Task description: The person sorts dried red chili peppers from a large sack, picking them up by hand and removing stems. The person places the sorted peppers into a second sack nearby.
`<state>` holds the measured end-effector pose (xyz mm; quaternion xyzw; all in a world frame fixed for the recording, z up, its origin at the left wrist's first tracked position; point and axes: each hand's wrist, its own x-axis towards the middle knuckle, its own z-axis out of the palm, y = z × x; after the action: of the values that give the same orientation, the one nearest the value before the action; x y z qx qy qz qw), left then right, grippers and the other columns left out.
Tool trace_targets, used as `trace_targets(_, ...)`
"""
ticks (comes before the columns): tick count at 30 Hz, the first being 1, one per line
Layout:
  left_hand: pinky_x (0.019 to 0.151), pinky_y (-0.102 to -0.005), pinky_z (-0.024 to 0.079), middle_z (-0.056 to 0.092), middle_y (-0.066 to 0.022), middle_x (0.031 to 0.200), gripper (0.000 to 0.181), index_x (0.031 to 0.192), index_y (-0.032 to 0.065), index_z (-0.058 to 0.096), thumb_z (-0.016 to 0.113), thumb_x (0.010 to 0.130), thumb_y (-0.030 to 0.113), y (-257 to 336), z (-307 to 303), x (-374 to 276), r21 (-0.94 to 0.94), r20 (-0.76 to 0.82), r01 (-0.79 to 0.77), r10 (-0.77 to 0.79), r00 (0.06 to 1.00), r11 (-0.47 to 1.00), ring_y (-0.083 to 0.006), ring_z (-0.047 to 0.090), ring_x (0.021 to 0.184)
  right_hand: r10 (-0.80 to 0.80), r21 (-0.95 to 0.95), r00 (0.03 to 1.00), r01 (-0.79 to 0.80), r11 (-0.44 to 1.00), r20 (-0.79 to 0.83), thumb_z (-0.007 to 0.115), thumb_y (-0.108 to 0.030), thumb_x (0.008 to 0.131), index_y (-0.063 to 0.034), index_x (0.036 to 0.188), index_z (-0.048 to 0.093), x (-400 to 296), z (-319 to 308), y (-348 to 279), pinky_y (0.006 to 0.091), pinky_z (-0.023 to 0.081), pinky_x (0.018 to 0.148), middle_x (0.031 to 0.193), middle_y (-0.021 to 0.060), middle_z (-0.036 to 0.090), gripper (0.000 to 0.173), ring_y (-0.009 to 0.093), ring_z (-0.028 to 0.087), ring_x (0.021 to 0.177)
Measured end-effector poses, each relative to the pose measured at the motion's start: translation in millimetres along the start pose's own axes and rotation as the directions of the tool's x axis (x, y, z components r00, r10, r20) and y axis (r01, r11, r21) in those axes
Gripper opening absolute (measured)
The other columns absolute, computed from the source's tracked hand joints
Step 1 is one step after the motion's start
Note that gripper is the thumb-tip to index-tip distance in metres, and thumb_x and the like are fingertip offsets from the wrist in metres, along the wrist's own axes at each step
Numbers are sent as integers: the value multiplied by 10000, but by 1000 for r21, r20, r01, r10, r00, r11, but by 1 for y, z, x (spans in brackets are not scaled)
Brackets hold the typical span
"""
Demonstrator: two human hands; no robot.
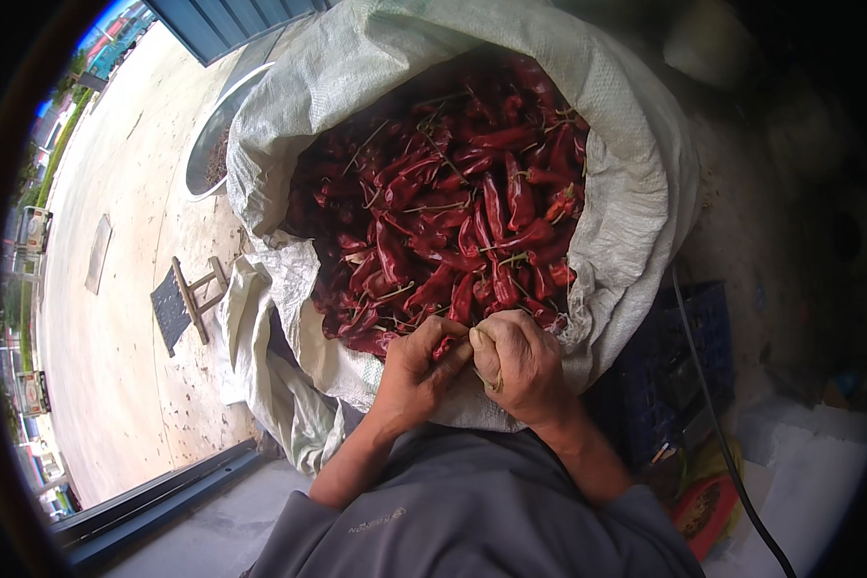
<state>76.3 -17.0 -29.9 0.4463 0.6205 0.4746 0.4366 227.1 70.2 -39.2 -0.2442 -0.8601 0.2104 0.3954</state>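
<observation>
A large white woven sack (pixel 628 180) stands before me with its rim rolled outward, full of dried red chili peppers (pixel 404 253) with thin stems. Over the sack's near rim, my left hand (pixel 423 365) pinches a dark red chili pepper (pixel 444 347) between thumb and fingers. My right hand (pixel 516 361) is right beside it, fingertips meeting those of the left. Its fingers are curled, and a thin greenish stem (pixel 490 383) shows under them. How much more lies inside the right hand is hidden.
A white-rimmed tub (pixel 220 159) with dark bits stands beyond the sack on the left, near a small wooden stool (pixel 195 300). A blue plastic crate (pixel 679 368), a black cable (pixel 708 404) and a red container (pixel 704 513) are at right. A door track (pixel 166 498) crosses the lower left.
</observation>
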Motion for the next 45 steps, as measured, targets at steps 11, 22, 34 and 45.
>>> trace_targets(11,693,-284,512,656,-95,891,111,1041,16,623,677,950,48,-4,1,-1,-105,-21,-81,79,997,991,-156,643,738,455,509,857,-512,692,242,684,-196,976,-24,961,632,5,-11,-6,349,493,603,754,93,631,180,226,608,648)
trace_targets(22,785,-273,480,642,-69,984,64,1022,15,622,647,978,54,-2,7,-3,-447,105,-23,79,991,894,-130,598,869,643,858,598,-473,-199,479,572,-174,1047,-61,961,574,-2,-17,-19,191,374,470,806,4,568,142,41,477,603)
trace_targets(34,717,-418,544,673,-124,932,161,963,42,631,693,819,78,1,3,78,719,-27,-284,434,900,634,-332,665,843,588,655,606,-738,163,536,639,-140,1003,-40,1017,562,-59,-91,-13,243,472,519,942,109,690,126,103,599,637)
trace_targets(45,713,-404,546,702,-83,945,282,1056,110,712,765,780,118,9,-20,77,790,-10,-261,437,899,555,-294,677,852,527,-270,759,-453,849,383,770,-150,857,-70,953,649,-67,-105,-31,463,530,631,875,119,606,174,347,649,720)
